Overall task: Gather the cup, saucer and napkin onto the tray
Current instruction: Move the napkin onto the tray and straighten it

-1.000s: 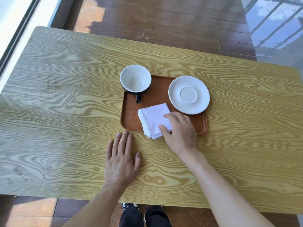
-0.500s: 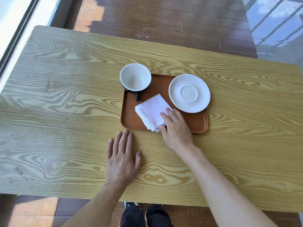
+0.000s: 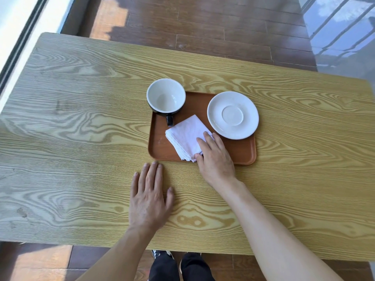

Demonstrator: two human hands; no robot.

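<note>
The brown tray (image 3: 241, 153) sits near the middle of the wooden table (image 3: 81, 122), with wide bare wood to its left, right and far side and a narrower strip between its near rim and the table's near edge. The cup (image 3: 166, 97), white inside and dark outside, stands at the tray's far-left corner, its body overhanging the rim and its handle pointing toward the person. The white saucer (image 3: 233, 115) lies at the far-right corner, its right edge reaching out past the tray's rim. The folded white napkin (image 3: 185, 137) lies turned at an angle between them, inside the tray, its near corner at the near rim.

The right hand (image 3: 216, 159) rests over the near rim, fingers loosely spread and flat on the napkin's right corner, thumb at its near edge; it presses rather than pinches. The left hand (image 3: 149, 197) lies palm down on the table just in front of the tray's near-left corner, fingers straight, close together, gripping nothing.

The tabletop shows bold yellow grain. Beyond it lies dark plank floor (image 3: 203, 27); a bright window frame (image 3: 18, 35) runs along the left.
</note>
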